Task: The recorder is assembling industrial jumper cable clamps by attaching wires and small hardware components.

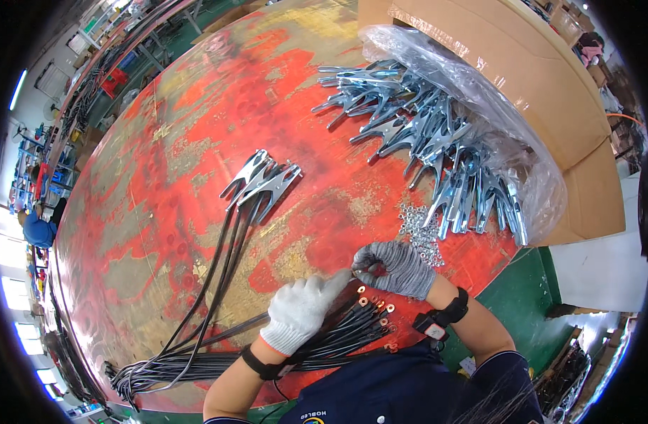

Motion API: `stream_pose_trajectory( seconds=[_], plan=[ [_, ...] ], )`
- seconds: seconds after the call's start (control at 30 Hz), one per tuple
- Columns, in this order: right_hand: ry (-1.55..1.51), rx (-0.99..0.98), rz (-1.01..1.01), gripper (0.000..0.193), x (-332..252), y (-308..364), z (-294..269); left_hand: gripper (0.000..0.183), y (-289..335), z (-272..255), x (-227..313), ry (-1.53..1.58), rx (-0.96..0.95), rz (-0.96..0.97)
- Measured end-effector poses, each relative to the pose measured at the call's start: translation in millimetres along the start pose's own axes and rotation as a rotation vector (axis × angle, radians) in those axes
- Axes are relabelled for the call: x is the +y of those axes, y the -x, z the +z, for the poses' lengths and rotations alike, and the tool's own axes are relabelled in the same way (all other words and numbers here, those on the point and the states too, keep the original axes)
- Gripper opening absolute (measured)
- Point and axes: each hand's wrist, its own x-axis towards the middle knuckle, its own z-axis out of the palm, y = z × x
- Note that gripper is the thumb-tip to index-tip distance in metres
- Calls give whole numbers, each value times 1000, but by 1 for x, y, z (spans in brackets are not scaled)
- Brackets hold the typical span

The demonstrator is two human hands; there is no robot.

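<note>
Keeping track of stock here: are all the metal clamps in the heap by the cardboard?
No: a few clamps lie apart on the worn red table, to the left of the main heap.

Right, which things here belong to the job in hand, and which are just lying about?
Likely in the job:
black cables with copper lugs, by the left hand
clamps at cable ends
loose clamp pile
small metal nuts

Apparently just lying about:
clear plastic sheeting
large cardboard box

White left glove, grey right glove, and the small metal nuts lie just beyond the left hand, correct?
No: the head view shows the small metal nuts just beyond the right hand, not the left hand. The rest stands.
</note>
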Motion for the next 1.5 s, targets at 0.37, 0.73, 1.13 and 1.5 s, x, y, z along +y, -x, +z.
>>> stream_pose_trajectory(
  seconds=[0.37, 0.73, 1.13, 1.5],
  plan=[
    [426, -56, -150, 39, 8, -6, -2, 36, -2, -5, 2, 25, 35, 0],
    [418, -463, 125, 61, -11, 14, -35, 43, -1, -6, 3, 4, 16, -19],
    [-85, -241, -52, 30, 17, 35, -28, 39, -6, -17, -3, 65, -35, -8],
    [30, -102, -9, 31, -15, 53, -36, 36, -88, -40, -84, -87, 304, -263]
  ],
)
